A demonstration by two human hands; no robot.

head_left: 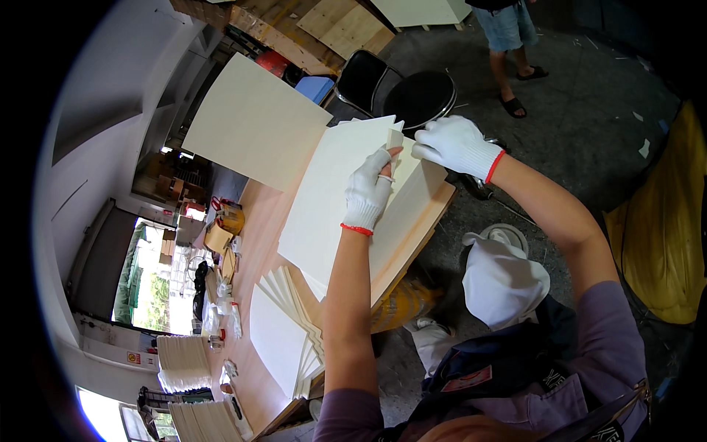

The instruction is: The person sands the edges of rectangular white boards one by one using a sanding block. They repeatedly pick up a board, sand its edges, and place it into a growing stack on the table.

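My left hand (pixel 368 190), in a white knitted glove with bare fingertips, is closed around the raised edge of an off-white sheet (pixel 395 138). It rests over a pile of large off-white sheets (pixel 339 184) lying on the wooden table. Just right of it, my right hand (pixel 458 149), in a white glove with a red cuff, has its fingers curled in at the pile's far right corner. What those fingers hold, if anything, is hidden. Under the hands, the side of a thick stack (pixel 405 195) shows.
A fanned-out group of white sheets (pixel 283 331) lies on the near table (pixel 254 243). Another large board (pixel 254 121) lies at the far left. Beyond are a black round stool (pixel 420 94) and a person in shorts (pixel 507 33). Yellow material (pixel 663 228) stands at right.
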